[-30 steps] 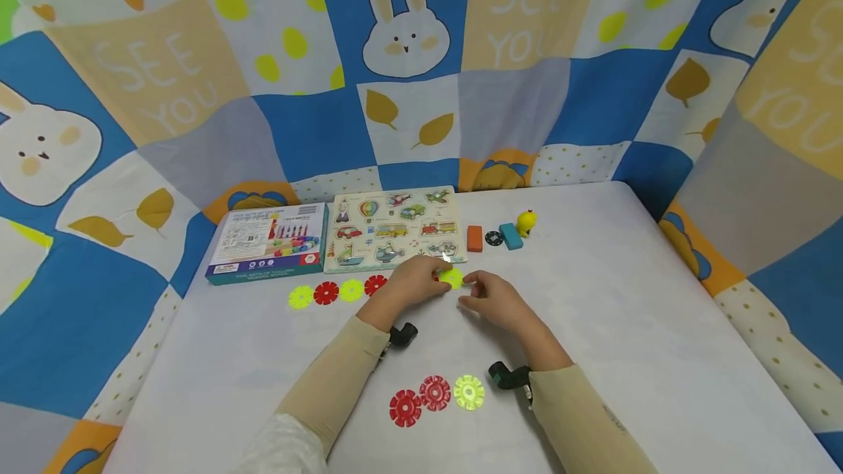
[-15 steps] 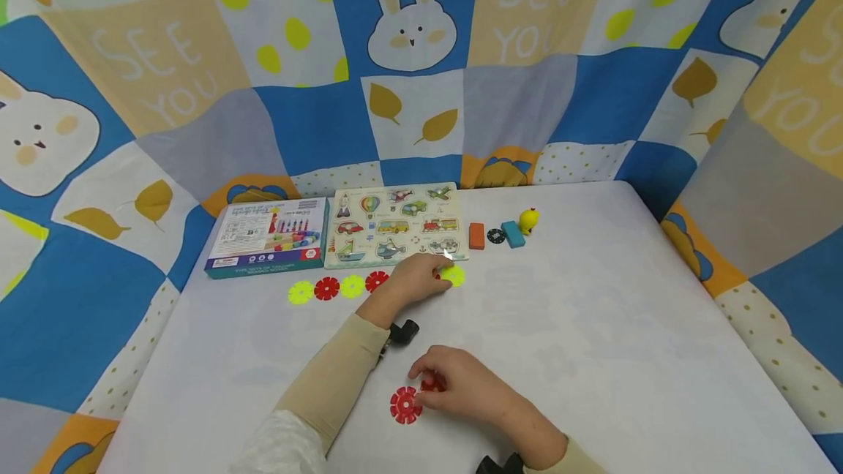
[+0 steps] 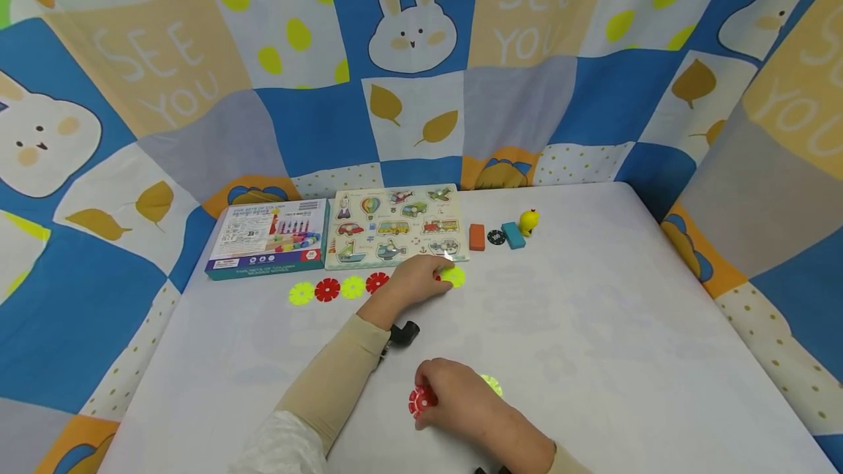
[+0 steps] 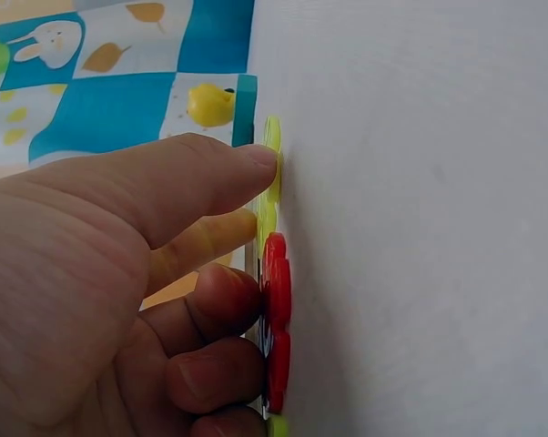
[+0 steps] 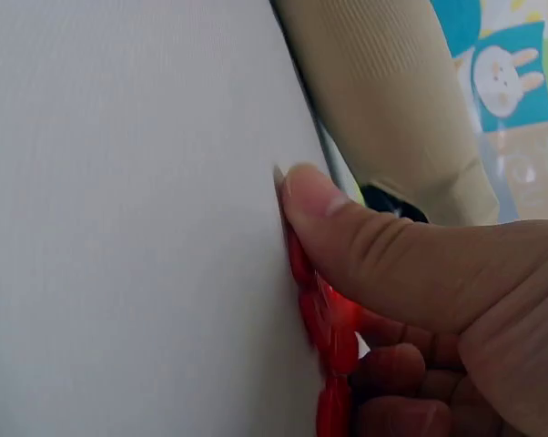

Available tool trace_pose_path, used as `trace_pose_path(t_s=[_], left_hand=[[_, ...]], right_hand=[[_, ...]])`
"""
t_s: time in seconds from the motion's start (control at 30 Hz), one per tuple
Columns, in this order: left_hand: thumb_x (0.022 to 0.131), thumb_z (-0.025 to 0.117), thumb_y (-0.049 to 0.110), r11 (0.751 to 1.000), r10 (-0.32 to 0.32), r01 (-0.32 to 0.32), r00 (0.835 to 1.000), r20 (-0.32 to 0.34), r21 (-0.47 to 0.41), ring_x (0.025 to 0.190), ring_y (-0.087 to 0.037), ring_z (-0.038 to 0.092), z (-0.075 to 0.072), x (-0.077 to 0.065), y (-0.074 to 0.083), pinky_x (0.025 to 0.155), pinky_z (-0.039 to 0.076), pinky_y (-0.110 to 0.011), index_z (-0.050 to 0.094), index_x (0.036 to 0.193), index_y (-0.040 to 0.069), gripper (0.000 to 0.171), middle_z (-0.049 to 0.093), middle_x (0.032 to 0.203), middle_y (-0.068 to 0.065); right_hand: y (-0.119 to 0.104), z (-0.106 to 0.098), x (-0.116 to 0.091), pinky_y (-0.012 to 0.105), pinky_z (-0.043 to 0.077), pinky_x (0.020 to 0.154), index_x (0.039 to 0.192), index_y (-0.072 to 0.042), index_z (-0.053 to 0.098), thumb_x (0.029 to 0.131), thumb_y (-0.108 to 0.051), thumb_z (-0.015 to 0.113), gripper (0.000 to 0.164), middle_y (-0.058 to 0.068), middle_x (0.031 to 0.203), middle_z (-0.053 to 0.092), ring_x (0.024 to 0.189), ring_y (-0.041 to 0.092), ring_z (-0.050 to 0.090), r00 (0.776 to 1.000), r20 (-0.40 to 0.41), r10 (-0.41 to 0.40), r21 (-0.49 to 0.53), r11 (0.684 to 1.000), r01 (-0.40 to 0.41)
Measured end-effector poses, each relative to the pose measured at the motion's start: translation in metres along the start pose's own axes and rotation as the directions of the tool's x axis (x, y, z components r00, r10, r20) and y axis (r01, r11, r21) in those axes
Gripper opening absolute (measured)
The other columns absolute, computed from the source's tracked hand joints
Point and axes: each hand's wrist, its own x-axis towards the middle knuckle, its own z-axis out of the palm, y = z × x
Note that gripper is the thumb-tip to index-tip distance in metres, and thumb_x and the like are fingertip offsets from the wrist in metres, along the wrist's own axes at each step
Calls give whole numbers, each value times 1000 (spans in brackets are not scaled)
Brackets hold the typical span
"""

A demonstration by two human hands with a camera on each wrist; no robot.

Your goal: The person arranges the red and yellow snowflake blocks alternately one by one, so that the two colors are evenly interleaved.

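Note:
In the head view, a row of red and yellow-green plastic snowflake discs runs across the table below the puzzle board. My left hand (image 3: 415,278) is at its right end, with thumb and index finger on a yellow-green snowflake disc (image 3: 455,277). The left wrist view shows my other fingers curled beside red snowflake discs (image 4: 278,287). Nearer the front, my right hand (image 3: 461,401) pinches a red snowflake disc (image 3: 419,402). In the right wrist view, red disc edges (image 5: 336,350) overlap under the thumb; how many is unclear. Another yellow-green disc (image 3: 491,384) is partly hidden behind that hand.
A picture puzzle board (image 3: 395,227) and a boxed toy set (image 3: 268,238) lie at the back. To their right are an orange block (image 3: 477,237), a black-and-white round piece (image 3: 496,238), a blue block (image 3: 513,235) and a yellow chick toy (image 3: 528,222). A patterned cloth hangs behind.
My right hand has come from the row back to the loose discs near the front, and now grips red there. My left hand has stayed at the row's right end.

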Motion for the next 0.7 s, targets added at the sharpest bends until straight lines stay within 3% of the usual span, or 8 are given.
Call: trace_pose_path(t_s=[0.17,0.37,0.53,0.7], left_hand=[[86,66,38,1000,-2,2,1000,10,8,100,-11,50,0,0,1,93,42,-33,58,130,25,47,59,122,7],[86,67,38,1000,4,-4,1000,15,5,102,-12,51,-2,-1,2,94,42,-33,58,130,24,47,59,123,6],[86,66,38,1000,13,-13,1000,11,-9,107,-11,52,-1,-1,1,96,42,-34,59,129,23,46,59,123,6],[86,67,38,1000,1,-1,1000,7,-8,108,-11,52,-1,0,1,96,41,-36,59,128,23,46,60,122,6]], right_hand=[[11,-8,-6,22,42,58,82,-22,53,66,-33,85,38,-12,71,49,65,5,47,999,-1,42,68,997,-42],[17,-25,-8,22,43,52,77,-21,58,76,-26,79,22,-9,62,53,56,6,49,998,48,-27,280,960,13],[17,-57,-9,28,49,53,95,-20,65,81,-27,75,19,-2,78,60,58,14,55,997,75,-6,437,899,-28],[22,-98,-4,39,54,66,118,-20,64,85,-16,70,33,3,99,61,69,20,62,998,-17,56,476,878,-42]])
